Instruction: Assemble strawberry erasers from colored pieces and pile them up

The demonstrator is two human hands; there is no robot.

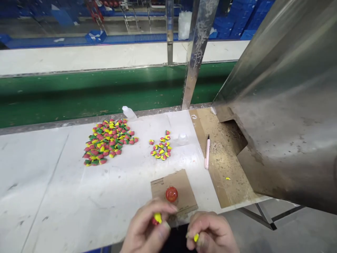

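Note:
At the table's front edge, my left hand (144, 228) is closed around a small red-and-yellow molded piece (157, 218). Pinched in the fingertips of my right hand (214, 230) is a tiny yellow piece (196, 238). The hands are apart. Just beyond them lies a cardboard square (184, 182) bearing a small round red dish (171, 194). Farther off sits a small group of red-and-yellow pieces (161, 151). To the left is a large pile of similar red, yellow and green pieces (107, 140).
A translucent white bottle (129, 113) leans near the back edge, and a clear small container (182, 138) stands by the small group. On brown board at right lie a pink pen (207, 153) and a yellow scrap (228, 178). A large metal hood (284, 105) overhangs the right side.

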